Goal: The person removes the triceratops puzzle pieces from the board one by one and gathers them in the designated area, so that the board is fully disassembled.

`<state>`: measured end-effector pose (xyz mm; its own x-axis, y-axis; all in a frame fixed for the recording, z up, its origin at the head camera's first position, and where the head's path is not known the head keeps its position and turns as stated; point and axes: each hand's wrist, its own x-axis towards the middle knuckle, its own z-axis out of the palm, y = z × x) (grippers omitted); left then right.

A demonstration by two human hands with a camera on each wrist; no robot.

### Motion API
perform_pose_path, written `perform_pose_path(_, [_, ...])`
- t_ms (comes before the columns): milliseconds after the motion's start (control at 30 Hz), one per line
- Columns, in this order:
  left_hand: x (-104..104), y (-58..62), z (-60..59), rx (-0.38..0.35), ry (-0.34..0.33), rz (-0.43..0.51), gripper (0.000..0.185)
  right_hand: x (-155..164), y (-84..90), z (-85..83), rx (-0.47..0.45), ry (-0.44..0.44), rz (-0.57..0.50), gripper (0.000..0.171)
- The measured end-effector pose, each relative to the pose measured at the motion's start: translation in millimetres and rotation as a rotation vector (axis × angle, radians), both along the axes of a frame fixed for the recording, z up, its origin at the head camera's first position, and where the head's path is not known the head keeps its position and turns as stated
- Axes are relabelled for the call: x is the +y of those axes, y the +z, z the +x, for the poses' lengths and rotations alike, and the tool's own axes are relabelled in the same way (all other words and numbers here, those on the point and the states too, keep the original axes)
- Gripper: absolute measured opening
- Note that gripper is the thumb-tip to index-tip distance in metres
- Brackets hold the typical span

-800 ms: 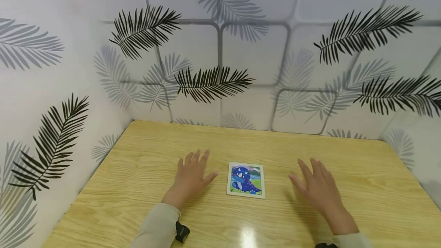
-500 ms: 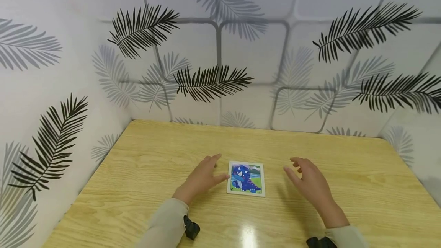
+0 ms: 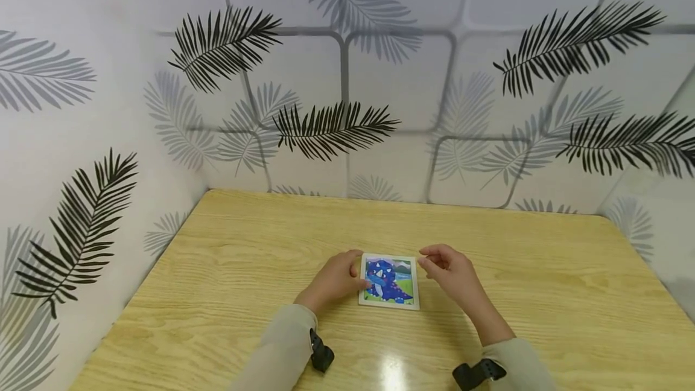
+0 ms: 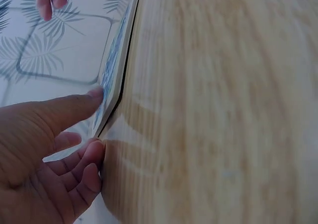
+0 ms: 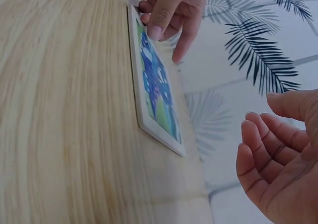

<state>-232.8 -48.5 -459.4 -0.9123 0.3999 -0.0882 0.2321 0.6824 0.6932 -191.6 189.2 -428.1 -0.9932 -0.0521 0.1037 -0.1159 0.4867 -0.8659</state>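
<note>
Puzzle board (image 3: pixel 389 281): flat on the wooden worktop (image 3: pixel 228 270), near the front edge, dinosaur picture up, white frame all round.
Left hand (image 3: pixel 336 279): at the board's left edge, thumb on the picture face, fingers curled against the edge; from the left wrist view (image 4: pixel 44 149), pinching that edge lightly.
Right hand (image 3: pixel 450 271): just beside the board's right edge, fingers loosely curled, grasping nothing; in the right wrist view (image 5: pixel 278 159) clearly apart from the frame.
Step in hand: by judgement, taking hold of the board from both sides.
Next move calls for: closing the right fingertips on the right edge, then an even two-sided grip on the thin, flat frame.
Backdrop: walls (image 3: pixel 380 77) papered with a leaf pattern.
</note>
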Motion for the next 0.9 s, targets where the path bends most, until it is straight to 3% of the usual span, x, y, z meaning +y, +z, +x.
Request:
perform_pose_path(167, [1,-1.8,-3.0,-0.003,0.002,-0.033,0.067,-18,-8.0,-12.5,-0.046,-0.008,-0.013,0.025])
perform_pose_path(333, [0,-2.9,-5.5,-0.007,-0.008,-0.028,0.066,-34,-16.5,-24.6,-0.045,-0.012,0.067,0.019])
perform_pose_path(600, [-1,-2.1,-4.9,-0.025,-0.019,-0.031,0.064,-50,-29.8,-42.0,-0.089,0.07,0.145,0.018])
perform_pose_path(900, [-2,-3.7,-5.8,-0.027,-0.026,-0.03,0.064,-58,-36.1,-50.6,-0.087,0.136,0.279,0.025])
